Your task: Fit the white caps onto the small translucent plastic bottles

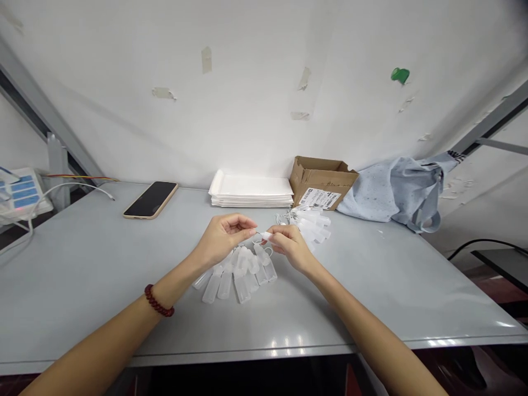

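Over the middle of the grey table, my left hand (226, 237) pinches the thin end of a loop or cord between thumb and fingertips. Just to its right, my right hand (290, 245) is closed on a small white piece (266, 236) joined to that thin end. Below my hands lies a fanned bunch of translucent white plastic tags (242, 269) with white loops. A second pile of similar tags (314, 223) lies behind my right hand, partly hidden by it.
A stack of white padded envelopes (251, 190) and an open cardboard box (322, 179) stand by the wall. Light blue cloth (383, 187) lies at right. A phone (151, 200), a white cable and a power strip (25, 192) are at left on the table (82, 286).
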`<action>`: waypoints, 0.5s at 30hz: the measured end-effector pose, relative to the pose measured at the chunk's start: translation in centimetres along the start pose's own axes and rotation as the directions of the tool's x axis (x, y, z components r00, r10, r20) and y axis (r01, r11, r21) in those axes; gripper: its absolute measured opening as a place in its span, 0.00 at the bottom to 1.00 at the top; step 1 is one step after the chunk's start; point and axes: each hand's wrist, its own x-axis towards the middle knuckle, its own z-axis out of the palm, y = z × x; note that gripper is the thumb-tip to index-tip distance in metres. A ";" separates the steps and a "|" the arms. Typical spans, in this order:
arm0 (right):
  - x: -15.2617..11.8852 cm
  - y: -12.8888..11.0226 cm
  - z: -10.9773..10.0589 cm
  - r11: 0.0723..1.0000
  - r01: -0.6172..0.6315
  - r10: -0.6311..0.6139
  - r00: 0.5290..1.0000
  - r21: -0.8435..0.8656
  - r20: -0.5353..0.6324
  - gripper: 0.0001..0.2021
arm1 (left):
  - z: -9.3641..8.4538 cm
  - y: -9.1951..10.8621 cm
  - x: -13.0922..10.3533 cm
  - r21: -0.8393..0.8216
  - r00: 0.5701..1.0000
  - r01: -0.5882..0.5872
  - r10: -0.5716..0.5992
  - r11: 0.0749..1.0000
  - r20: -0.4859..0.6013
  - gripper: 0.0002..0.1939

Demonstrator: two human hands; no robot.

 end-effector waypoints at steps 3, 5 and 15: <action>0.0 0.0 0.1 1.000 0.003 -0.003 1.000 0.001 -0.001 0.13 | 0.1 0.2 -0.1 -0.009 1.000 0.000 0.000 1.000 0.024 0.07; -0.1 0.0 0.1 1.000 0.009 -0.009 1.000 0.006 0.000 0.12 | 0.2 0.4 -0.2 -0.010 0.999 0.000 0.001 1.000 0.038 0.06; -0.2 -0.6 0.2 1.000 0.004 -0.004 1.000 0.025 -0.002 0.13 | -0.7 0.1 0.4 -0.096 0.989 0.117 -0.108 0.988 0.101 0.10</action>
